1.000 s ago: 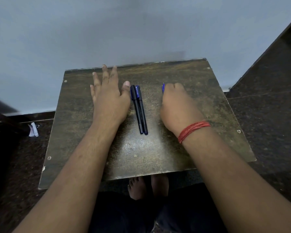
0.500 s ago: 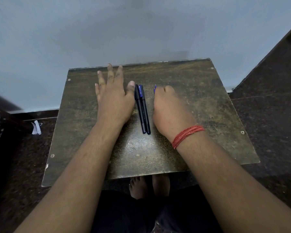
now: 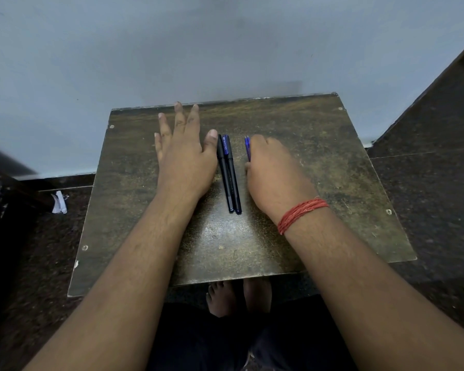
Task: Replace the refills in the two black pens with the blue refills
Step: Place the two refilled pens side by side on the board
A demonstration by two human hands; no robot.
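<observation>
Two dark pens (image 3: 229, 180) lie side by side in the middle of the worn wooden board (image 3: 324, 162), caps pointing away from me; the right one has a blue cap. My left hand (image 3: 184, 159) rests flat on the board just left of them, fingers spread, its thumb touching the pens' caps. Just to the pens' right, my right hand (image 3: 273, 175), with a red thread on its wrist, is curled over the blue refills (image 3: 247, 147). Only the refills' tips stick out beyond my knuckles.
The board's far edge meets a pale wall. Dark speckled floor surrounds it, with a scrap of white paper (image 3: 59, 202) at the left. My bare feet (image 3: 223, 298) show under the board's near edge.
My right hand has slid left with the blue refills, coming close to the pens. The left hand has stayed flat beside the pens.
</observation>
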